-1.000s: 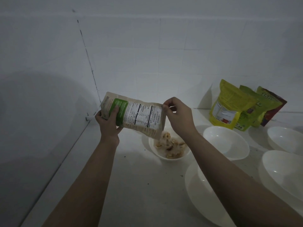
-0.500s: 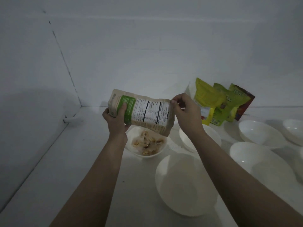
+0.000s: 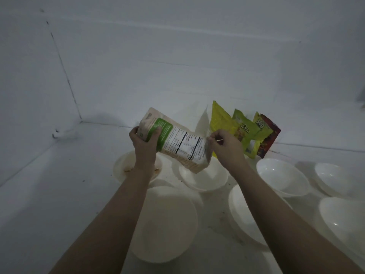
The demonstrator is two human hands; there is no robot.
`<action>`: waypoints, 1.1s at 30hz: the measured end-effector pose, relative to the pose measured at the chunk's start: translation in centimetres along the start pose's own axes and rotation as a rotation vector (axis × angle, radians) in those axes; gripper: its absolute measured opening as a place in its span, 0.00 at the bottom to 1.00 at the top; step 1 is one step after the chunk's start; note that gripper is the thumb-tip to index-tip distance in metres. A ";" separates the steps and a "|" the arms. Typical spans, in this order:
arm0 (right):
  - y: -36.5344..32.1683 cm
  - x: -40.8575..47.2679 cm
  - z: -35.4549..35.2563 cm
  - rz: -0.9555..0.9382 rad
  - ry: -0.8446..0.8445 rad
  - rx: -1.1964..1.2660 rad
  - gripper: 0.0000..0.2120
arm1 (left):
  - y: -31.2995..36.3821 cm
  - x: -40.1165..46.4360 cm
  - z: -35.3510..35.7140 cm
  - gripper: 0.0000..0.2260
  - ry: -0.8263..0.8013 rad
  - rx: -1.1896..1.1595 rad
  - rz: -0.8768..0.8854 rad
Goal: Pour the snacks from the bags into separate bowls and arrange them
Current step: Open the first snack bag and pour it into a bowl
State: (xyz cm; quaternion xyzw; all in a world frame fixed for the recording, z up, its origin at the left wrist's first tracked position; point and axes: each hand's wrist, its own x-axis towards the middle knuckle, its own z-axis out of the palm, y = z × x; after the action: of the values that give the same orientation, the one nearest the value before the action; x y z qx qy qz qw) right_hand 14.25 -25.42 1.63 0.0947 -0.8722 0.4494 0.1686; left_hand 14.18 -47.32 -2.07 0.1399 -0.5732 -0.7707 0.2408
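Observation:
I hold a beige snack bag [image 3: 177,143] with a green patch and a nutrition label, lying nearly sideways in the air. My left hand [image 3: 145,146] grips its bottom end; my right hand [image 3: 225,144] pinches its mouth end. The mouth hangs above a white bowl [image 3: 205,178] whose inside looks bare. To the left, a bowl with snack pieces [image 3: 122,169] sits mostly hidden behind my left wrist. A yellow bag [image 3: 220,120], a green bag [image 3: 246,129] and a dark red bag [image 3: 269,135] lean on the back wall.
Several more white bowls stand on the white counter: a large one in front [image 3: 167,226], one under my right forearm [image 3: 241,214], others to the right [image 3: 282,177], [image 3: 331,178], [image 3: 343,220]. White tiled walls meet in a corner at left [image 3: 79,115].
The bag has shifted right, from above the bowl with snacks to above the neighbouring bowl. The view has also turned, bringing more bowls into sight on the right.

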 end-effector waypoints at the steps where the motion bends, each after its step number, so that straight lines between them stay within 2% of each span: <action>1: 0.6 0.0 -0.1 0.020 -0.024 -0.004 0.05 | -0.2 0.0 0.1 0.36 0.004 0.034 0.022; 5: 2.2 -0.1 -0.4 0.062 -0.087 0.002 0.06 | -0.3 -0.5 0.7 0.32 -0.010 0.148 0.150; 9: 2.6 0.0 -0.6 0.062 -0.074 0.036 0.06 | 0.1 -0.3 1.0 0.30 -0.021 0.211 0.248; 13: 3.0 -0.1 -0.6 0.057 -0.062 0.071 0.07 | 0.6 0.2 1.1 0.33 -0.035 0.241 0.278; 25: 3.2 -0.5 -0.3 0.067 -0.009 0.185 0.06 | 1.5 0.2 0.6 0.28 -0.034 0.314 0.387; 33: 3.2 -1.2 -0.6 0.028 -0.023 0.183 0.08 | 1.9 -0.3 0.7 0.32 -0.033 0.316 0.413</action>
State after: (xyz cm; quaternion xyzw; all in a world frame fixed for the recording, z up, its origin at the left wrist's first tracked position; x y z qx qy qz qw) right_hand 14.46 -23.10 -0.90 0.1026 -0.8304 0.5286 0.1431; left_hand 14.49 -47.06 -0.07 0.0430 -0.7068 -0.6080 0.3590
